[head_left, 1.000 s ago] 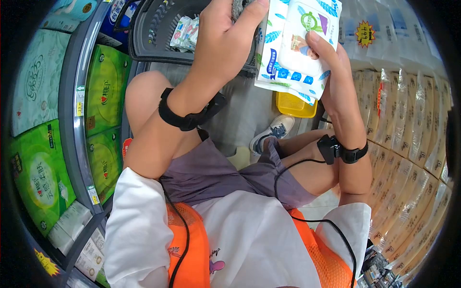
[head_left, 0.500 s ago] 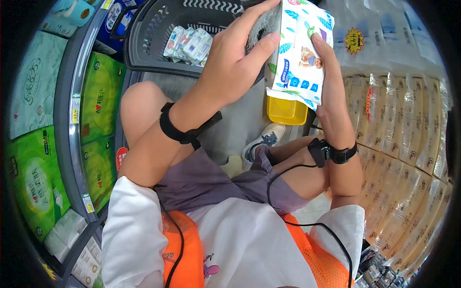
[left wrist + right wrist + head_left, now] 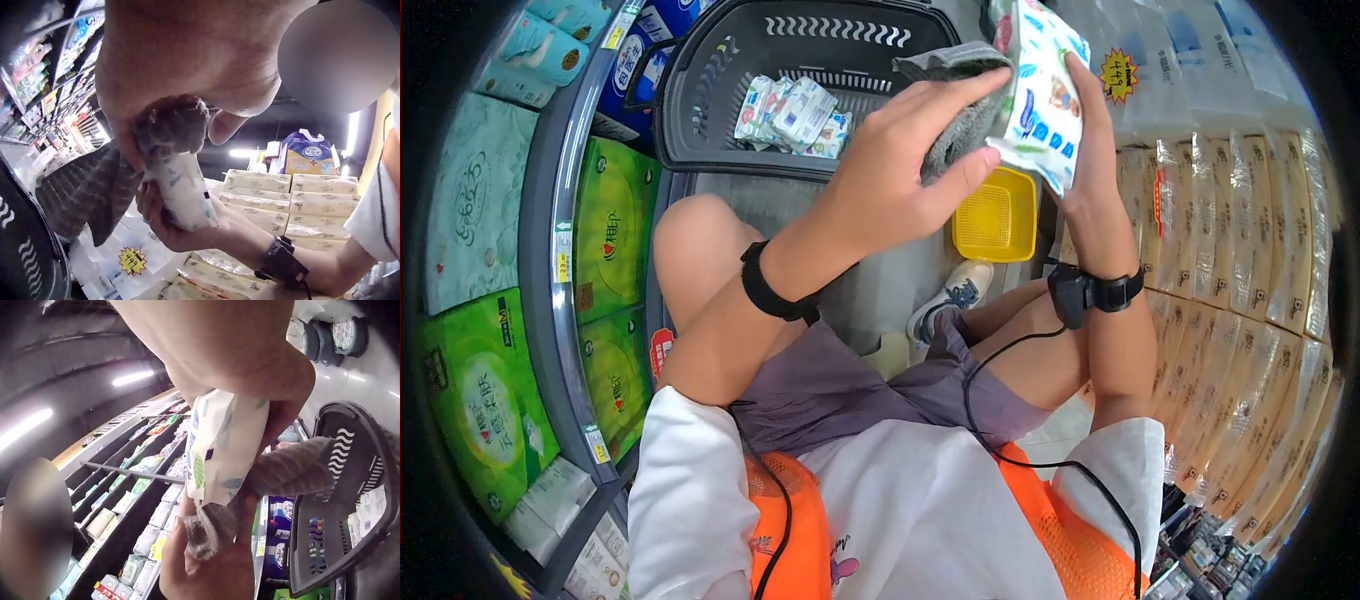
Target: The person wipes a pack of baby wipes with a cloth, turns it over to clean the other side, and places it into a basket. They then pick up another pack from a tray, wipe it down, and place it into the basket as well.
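Observation:
My right hand (image 3: 1095, 140) grips a white pack of wet wipes (image 3: 1043, 110) with blue and green leaf prints, tilted so its printed front turns to the right. In my left hand (image 3: 895, 165) is a grey cloth (image 3: 960, 125), bunched between thumb and fingers. The cloth lies against the back and side of the pack. In the left wrist view a striped flap of the cloth (image 3: 94, 187) hangs out beside the pack. From the right wrist, the end of the pack (image 3: 219, 450) shows above the bunched cloth (image 3: 212, 531).
A black shopping basket (image 3: 700, 150) ahead holds several small packs (image 3: 795, 110). A yellow basket (image 3: 995, 215) stands on the floor below the hands. Shelves with green tissue packs (image 3: 610, 220) line the left; stacked wrapped packs (image 3: 1230, 230) line the right.
The pack has turned from facing up to tilted on its side. The left hand has brought the grey cloth down along the pack's side, and more of the cloth shows.

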A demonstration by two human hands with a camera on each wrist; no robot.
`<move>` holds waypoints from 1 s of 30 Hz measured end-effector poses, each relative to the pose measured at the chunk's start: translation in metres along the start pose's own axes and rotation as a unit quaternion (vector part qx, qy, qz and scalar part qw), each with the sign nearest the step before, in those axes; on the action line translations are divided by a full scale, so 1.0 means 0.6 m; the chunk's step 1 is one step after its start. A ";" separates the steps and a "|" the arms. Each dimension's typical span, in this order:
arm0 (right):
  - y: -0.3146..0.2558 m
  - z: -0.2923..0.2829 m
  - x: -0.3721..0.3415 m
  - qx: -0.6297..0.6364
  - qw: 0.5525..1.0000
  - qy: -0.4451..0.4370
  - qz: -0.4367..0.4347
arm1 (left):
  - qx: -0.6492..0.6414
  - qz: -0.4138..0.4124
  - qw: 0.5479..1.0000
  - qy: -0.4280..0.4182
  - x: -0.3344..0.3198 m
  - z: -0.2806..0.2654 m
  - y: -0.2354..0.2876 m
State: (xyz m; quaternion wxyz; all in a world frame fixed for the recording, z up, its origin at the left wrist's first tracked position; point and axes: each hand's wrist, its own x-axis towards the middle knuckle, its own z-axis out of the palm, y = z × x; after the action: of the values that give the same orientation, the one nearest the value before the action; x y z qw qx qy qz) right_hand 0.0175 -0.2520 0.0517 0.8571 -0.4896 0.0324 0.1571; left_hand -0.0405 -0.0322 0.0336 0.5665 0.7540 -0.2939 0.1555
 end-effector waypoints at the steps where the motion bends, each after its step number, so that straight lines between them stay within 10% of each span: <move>1: -0.008 -0.005 0.000 0.001 1.000 -0.007 -0.012 | 0.002 0.003 1.000 -0.015 0.001 0.001 0.003; 30: -0.022 0.022 -0.004 -0.012 0.999 -0.014 -0.041 | -0.315 -0.101 0.943 -0.031 -0.001 0.010 0.003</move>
State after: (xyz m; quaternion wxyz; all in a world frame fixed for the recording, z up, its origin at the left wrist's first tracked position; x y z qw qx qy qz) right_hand 0.0178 -0.2478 0.0700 0.8571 -0.4986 -0.0011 0.1293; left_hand -0.0428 -0.0377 0.0326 0.7784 0.5674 -0.2674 -0.0261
